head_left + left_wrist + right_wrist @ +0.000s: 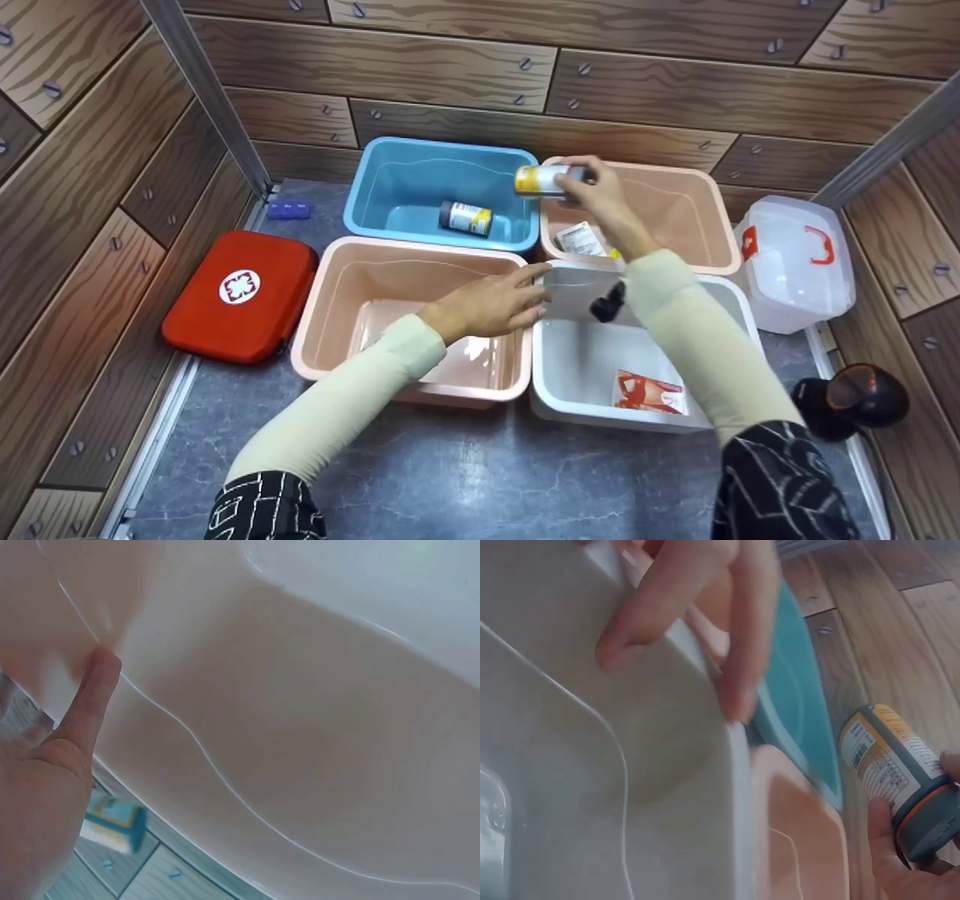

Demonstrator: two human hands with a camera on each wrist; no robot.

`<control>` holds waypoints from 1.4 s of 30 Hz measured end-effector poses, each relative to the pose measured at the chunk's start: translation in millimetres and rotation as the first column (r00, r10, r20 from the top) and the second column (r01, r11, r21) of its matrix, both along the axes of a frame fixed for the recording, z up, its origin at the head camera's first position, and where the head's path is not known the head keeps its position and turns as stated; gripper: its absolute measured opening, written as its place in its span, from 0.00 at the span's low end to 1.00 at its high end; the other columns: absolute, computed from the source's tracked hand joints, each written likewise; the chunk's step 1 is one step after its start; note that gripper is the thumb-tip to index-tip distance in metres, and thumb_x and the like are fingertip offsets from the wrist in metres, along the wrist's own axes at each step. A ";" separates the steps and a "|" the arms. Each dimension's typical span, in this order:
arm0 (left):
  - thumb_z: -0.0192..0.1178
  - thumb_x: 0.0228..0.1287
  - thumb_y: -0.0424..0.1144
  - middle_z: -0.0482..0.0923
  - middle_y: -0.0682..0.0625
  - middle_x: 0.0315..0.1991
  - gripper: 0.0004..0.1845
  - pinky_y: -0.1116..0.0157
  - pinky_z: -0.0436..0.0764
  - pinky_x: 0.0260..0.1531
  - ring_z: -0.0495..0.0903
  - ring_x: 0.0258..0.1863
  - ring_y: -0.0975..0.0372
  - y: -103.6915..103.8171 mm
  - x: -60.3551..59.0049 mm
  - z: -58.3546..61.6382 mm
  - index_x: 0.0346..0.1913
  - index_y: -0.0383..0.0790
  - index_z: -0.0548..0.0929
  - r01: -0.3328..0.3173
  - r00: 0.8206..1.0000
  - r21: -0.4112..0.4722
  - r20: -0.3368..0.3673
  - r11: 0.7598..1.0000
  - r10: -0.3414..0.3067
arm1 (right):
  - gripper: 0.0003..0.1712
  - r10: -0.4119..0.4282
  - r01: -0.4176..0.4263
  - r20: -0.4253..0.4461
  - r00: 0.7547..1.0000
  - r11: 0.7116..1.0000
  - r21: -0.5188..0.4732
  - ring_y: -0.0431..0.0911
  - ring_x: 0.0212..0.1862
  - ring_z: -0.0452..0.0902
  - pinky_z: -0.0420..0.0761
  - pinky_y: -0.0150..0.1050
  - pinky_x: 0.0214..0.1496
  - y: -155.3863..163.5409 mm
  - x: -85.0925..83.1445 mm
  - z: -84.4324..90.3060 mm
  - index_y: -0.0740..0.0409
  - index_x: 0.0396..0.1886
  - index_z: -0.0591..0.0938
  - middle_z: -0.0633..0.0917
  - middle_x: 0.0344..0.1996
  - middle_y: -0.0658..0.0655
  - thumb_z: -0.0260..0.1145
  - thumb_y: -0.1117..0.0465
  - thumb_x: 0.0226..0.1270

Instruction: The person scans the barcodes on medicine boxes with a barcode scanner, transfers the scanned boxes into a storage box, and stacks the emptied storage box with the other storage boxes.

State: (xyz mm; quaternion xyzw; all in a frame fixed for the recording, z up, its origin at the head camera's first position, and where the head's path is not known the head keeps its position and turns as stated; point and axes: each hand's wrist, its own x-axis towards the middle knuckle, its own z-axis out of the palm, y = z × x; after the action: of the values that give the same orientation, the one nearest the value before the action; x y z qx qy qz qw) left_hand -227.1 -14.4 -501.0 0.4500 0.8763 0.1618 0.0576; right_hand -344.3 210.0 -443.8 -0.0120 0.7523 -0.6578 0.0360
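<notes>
Your right hand (602, 199) pinches the cylindrical yellow-and-white-labelled bottle (538, 181) by its dark cap end (932, 823) above the adjoining rims of the blue plastic tub (420, 180) and far peach plastic tub (667, 210); should that pinch slacken, the bottle could strike a rim. Your left hand (491, 304), fingers extended, holds nothing at the near peach plastic tub's (375, 277) right rim. The right wrist view shows a barcode (859, 755) the head view lacks.

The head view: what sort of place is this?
Probably a small staged work booth, not an ordinary room. The plank-patterned back wall looks printed and meets a metal strip at the corner, and four plastic tubs sit grouped beside a red case.
</notes>
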 end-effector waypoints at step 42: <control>0.47 0.89 0.51 0.56 0.42 0.87 0.22 0.46 0.85 0.65 0.84 0.67 0.43 -2.8 -1.8 -2.4 0.71 0.45 0.79 0.021 1.000 0.042 0.005 0.999 -0.021 | 0.24 0.578 -0.588 0.111 0.809 0.802 0.108 0.60 0.63 0.86 0.87 0.45 0.66 91.3 71.3 -26.4 0.70 0.73 0.75 0.83 0.65 0.70 0.60 0.62 0.85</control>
State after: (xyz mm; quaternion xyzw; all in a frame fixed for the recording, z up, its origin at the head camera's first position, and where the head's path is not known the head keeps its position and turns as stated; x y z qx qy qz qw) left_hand -229.0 -17.2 -503.4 0.4597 0.8679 0.1810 0.0521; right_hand -273.0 301.2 -470.1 -0.2160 0.7536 -0.5617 0.2644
